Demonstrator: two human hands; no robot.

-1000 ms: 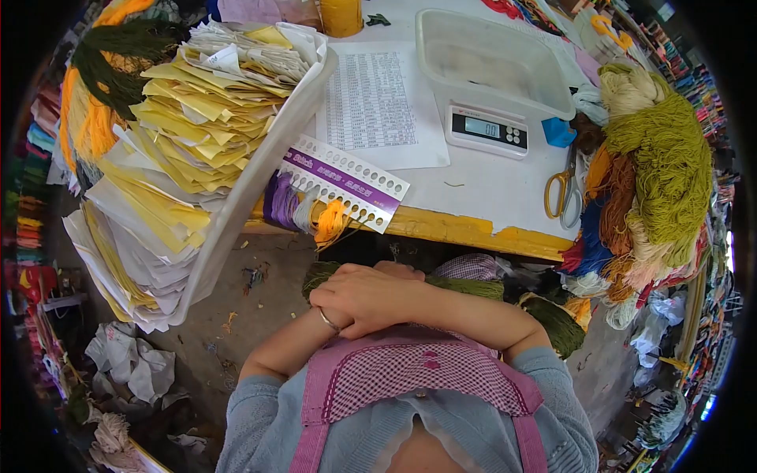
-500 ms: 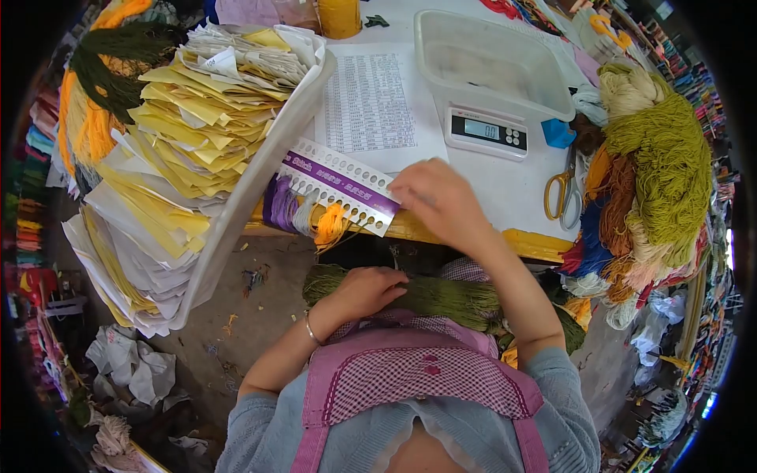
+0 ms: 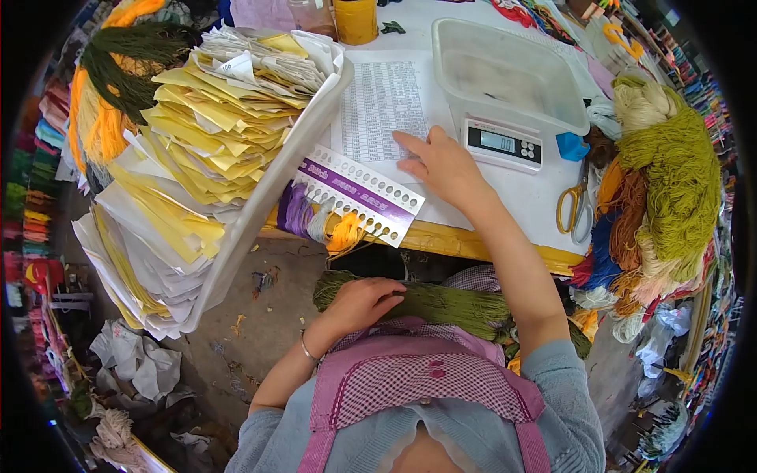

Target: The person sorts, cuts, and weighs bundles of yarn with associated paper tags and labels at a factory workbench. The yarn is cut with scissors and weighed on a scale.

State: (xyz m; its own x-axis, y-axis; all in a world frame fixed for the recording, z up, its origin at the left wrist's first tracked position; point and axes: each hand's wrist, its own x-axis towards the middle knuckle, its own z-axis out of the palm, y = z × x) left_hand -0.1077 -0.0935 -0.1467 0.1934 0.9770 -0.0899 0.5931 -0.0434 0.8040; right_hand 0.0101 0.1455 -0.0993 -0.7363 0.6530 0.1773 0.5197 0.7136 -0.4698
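Observation:
My right hand [image 3: 443,169] is over the lower right of the printed sheet [image 3: 382,98], index finger stretched toward its rows, thumb apart, nothing held. My left hand [image 3: 364,303] rests on the bundle of olive-green thread [image 3: 449,306] across my lap, its fingers spread a little. Below the sheet lies a purple and white card [image 3: 359,191] with punched holes; purple, pale and orange threads [image 3: 344,232] hang from its lower edge. Right of my right hand stands a scale [image 3: 501,145] reading about zero, with a clear plastic tray [image 3: 512,75] behind it.
A bin [image 3: 272,185] packed with yellow and white papers [image 3: 213,134] stands at the left. On the right are scissors [image 3: 569,214], a blue object [image 3: 572,147] and hanging thread skeins [image 3: 670,173]. A yellow container [image 3: 356,21] stands at the back.
My right hand has moved from the card's right end up to the printed sheet, its index finger now extended. My left hand stays on the green thread. The whole view has shifted slightly.

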